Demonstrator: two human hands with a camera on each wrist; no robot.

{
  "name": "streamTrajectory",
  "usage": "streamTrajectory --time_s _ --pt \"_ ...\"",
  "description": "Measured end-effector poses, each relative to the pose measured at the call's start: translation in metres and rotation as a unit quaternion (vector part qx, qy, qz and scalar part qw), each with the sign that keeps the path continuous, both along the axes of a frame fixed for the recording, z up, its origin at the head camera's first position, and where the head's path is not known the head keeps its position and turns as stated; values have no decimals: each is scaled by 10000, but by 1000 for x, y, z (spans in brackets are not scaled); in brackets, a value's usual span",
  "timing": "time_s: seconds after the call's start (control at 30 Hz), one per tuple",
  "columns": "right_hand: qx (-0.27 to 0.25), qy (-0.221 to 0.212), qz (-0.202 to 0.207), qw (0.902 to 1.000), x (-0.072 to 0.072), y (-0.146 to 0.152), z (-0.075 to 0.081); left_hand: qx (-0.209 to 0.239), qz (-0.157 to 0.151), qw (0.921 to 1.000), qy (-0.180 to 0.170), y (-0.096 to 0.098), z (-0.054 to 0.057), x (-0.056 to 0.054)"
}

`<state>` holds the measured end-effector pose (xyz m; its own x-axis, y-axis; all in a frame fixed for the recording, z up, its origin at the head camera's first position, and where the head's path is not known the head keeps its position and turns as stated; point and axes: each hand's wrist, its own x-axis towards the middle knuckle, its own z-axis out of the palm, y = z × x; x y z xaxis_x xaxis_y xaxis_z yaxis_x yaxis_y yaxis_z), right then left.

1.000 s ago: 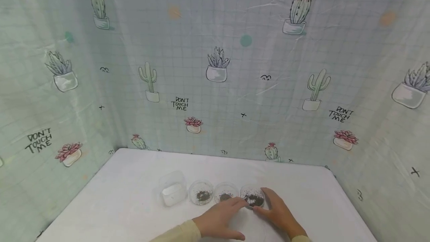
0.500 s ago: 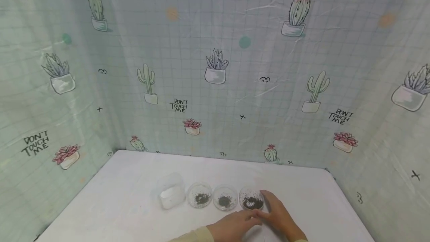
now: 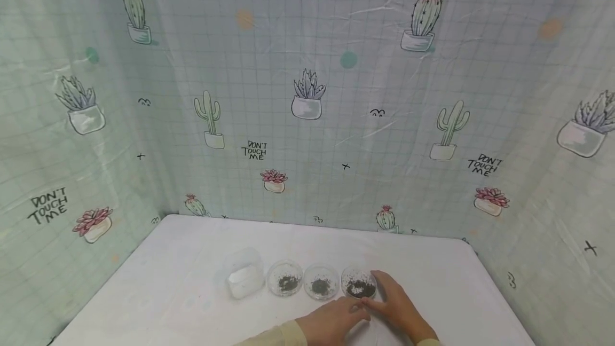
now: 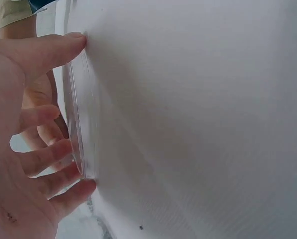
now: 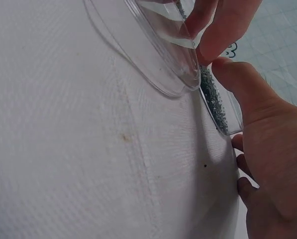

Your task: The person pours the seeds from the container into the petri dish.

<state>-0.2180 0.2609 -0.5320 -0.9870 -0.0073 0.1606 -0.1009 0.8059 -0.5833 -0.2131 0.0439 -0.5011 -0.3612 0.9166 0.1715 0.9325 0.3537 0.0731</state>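
My right hand (image 3: 399, 306) holds the rightmost petri dish (image 3: 352, 274) by its side, thumb at the front and fingers behind. Dark granules (image 5: 215, 102) lie in that dish. Just in front of it, my left hand (image 3: 331, 319) spans a clear petri dish lid (image 4: 79, 122), thumb on one side of the rim and fingertips on the other. In the right wrist view, clear lids (image 5: 160, 50) overlap low over the white surface; how many there are I cannot tell. Left fingers (image 5: 230, 25) almost meet the right thumb there.
To the left stand two more petri dishes, the middle one (image 3: 317, 272) and the left one (image 3: 283, 267), both with dark granules. A clear plastic tub (image 3: 244, 258) is beyond them. Cactus-print sheeting (image 3: 307, 175) rises behind the white table (image 3: 192, 250).
My left hand has drawn back from over the middle dish and moved right, to the lid beside my right hand. The right hand has stayed at its dish.
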Motion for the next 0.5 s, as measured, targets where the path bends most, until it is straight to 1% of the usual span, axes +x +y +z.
streamTrajectory --time_s 0.07,0.2,0.37,0.5 --pt "34 -49 -23 10000 -1 1 1 18 21 9999 124 0 3 0" --pt "8 -196 -82 9998 -3 1 2 -61 145 9997 168 -3 11 -4" --pt "26 -390 -152 9991 -3 2 4 -28 429 9990 -87 -5 23 -13" --pt "22 -296 -132 9995 -3 3 6 76 741 9971 -126 -5 28 -21"
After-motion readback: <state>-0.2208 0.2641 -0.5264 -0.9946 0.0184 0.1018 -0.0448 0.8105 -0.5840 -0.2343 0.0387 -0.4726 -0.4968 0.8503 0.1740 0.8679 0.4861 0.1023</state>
